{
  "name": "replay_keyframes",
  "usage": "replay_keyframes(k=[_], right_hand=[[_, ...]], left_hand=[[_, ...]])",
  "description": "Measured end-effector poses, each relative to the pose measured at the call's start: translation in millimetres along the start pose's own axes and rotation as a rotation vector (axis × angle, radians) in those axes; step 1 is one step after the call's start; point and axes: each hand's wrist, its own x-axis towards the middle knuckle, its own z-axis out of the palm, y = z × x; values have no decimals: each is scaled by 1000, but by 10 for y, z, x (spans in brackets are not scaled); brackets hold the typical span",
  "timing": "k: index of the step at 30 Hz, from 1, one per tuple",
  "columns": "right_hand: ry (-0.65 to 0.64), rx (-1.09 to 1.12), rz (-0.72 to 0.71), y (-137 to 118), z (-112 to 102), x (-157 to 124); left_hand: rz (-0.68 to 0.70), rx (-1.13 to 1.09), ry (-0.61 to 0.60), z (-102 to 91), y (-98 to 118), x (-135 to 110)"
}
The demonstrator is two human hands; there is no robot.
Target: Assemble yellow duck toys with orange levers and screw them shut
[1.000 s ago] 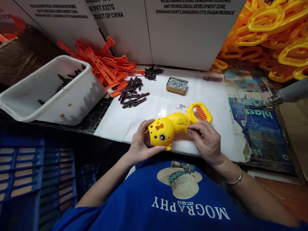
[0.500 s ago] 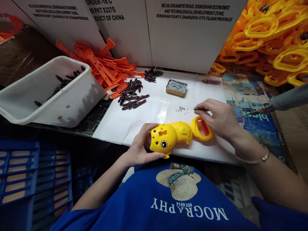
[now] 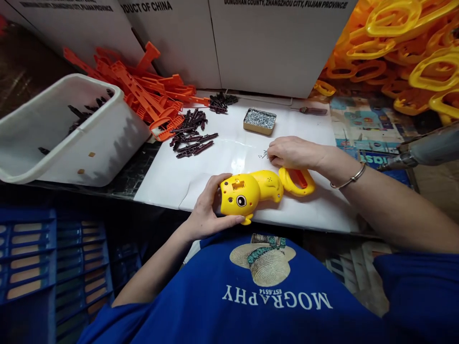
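My left hand (image 3: 212, 208) grips the rounded head end of a yellow plastic animal-shaped toy (image 3: 267, 185), thumb below and fingers behind. The toy lies on the white work surface, with a printed eye, a rectangular opening and several small holes facing up. At its right end is a loop handle (image 3: 311, 188) with an orange-red piece inside. My right hand (image 3: 292, 152) is at a small pile of screws (image 3: 264, 154), fingertips pinched together and pointing down. Whether a screw is between those fingers is hidden. Behind the pile stands a small tin (image 3: 258, 130) full of screws.
Dark plastic parts (image 3: 195, 143) and orange plastic strips (image 3: 143, 98) lie at the back left, beside a white bin (image 3: 96, 157). An electric screwdriver (image 3: 423, 153) hangs at the right. Yellow handle parts (image 3: 394, 52) are heaped behind it. White cartons (image 3: 265, 52) wall off the back.
My right hand has moved left from above the loop handle to the screw pile, covering part of it. My left hand keeps its hold on the toy. The view has tipped slightly downward.
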Motion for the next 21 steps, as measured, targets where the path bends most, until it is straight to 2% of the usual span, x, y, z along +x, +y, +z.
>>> replay_keyframes(k=[3,6,9,14,19,21], right_hand=[[151,51,119,-16,-68,-107],[307,86,195,-8,-125,-289],[372,120,174,4,-105,-472],[486,128,133,-79,-25,-649],[514,162,56,-347,-43,-725],[534,185,38,-484,-57,-768]], left_hand=[[-71,-60,5,-8,42,5],[-224,-187,0,-23,89,24],[-300,-260,-11,-26,119,46],[-236,-200,17,12,122,58],[-336,-304,25,7,133,80],[-336,-305,25,-2,141,92]])
